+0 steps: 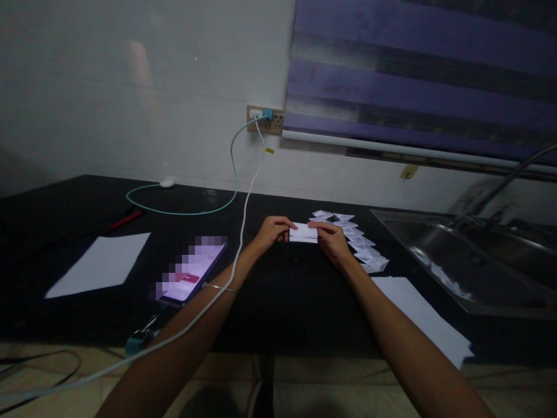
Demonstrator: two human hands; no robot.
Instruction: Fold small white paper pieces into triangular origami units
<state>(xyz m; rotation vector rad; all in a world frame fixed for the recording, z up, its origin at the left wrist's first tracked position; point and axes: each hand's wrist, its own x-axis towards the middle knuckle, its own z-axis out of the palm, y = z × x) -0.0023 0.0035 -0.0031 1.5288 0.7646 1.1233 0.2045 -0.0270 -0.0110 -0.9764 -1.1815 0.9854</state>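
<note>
Folded paper [303, 233] is pinched at both ends by the fingers of the left hand [272, 231] and right hand [332, 238], over the dark surface [300, 313]; it should be light and easily creased, best held by its short ends; folded pieces [365, 248] crowd the right hand, leaving more room leftward to the phone [196, 271] and toward the surface's near edge

On the counter [287, 313], a sheet [102, 264] lies left, a phone [194, 277] to its right. Folded paper [303, 231] is between left hand [274, 232] and right hand [333, 239] — paper pieces [360, 241] just right, a stack [420, 313] nearer, the sink [407, 241] right of both.
</note>
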